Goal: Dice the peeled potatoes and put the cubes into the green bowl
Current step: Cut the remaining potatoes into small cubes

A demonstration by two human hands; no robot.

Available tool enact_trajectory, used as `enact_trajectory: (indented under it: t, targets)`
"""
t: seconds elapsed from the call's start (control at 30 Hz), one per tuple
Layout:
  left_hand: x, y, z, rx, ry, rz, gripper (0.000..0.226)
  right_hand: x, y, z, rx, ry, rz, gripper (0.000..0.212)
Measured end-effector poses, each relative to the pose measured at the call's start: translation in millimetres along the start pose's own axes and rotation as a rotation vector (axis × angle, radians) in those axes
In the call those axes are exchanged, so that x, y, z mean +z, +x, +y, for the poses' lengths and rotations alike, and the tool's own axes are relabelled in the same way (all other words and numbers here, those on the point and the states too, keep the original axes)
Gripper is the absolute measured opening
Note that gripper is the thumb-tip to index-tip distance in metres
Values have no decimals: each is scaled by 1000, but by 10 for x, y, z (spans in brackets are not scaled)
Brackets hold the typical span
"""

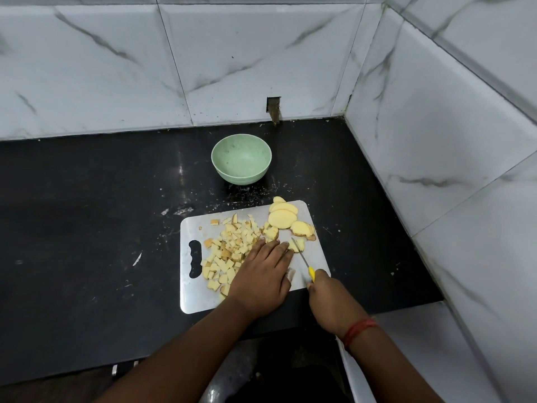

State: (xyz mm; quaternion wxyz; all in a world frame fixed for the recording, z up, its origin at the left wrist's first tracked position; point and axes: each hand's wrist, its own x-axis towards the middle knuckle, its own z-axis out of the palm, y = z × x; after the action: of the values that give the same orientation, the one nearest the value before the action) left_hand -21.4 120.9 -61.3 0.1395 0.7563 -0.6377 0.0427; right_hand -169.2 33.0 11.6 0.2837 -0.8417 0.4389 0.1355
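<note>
Head view, dicing in progress. On the black counter (87, 216) lies the grey cutting board (203, 298), its handle slot at 9 o'clock. Across the board's left half, from 8 to 11 o'clock, I see a loose heap of potato cubes (229, 251); none has reached the green bowl (241, 158), which stands empty beyond the board at 12 o'clock, apart from it.

My left hand (261, 277) lies palm down at the board's centre, fingers extended and held together, their tips pressing a small potato piece (296, 245) at about 1 o'clock from the hand. It grips nothing; it pins.

Just right of those fingertips runs the knife (302, 257), blade tip toward 11 o'clock and resting on the pinned piece. My right hand (328, 301), at the board's 5 o'clock corner, is closed around the yellow handle. A red thread circles that wrist.

At the board's 1 o'clock corner wait the uncut potato slices (283, 218), overlapping, one slightly past the far edge.

To do this cut well, I judge that I should curl the left fingertips back so the knuckles, not the tips, face the blade, since tips and edge are nearly touching. The piece is small and likely slippery; short downward strokes suit it better than a long draw. The heap crowds the left hand, so transferring cubes to the bowl soon would free working room.
</note>
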Motion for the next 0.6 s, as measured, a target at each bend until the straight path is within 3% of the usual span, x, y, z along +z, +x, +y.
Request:
enact_trajectory:
  t: [0.6]
  targets:
    - [-4, 3, 7, 0, 41, -18, 50, 70, -265, 225, 55, 62, -118, 9]
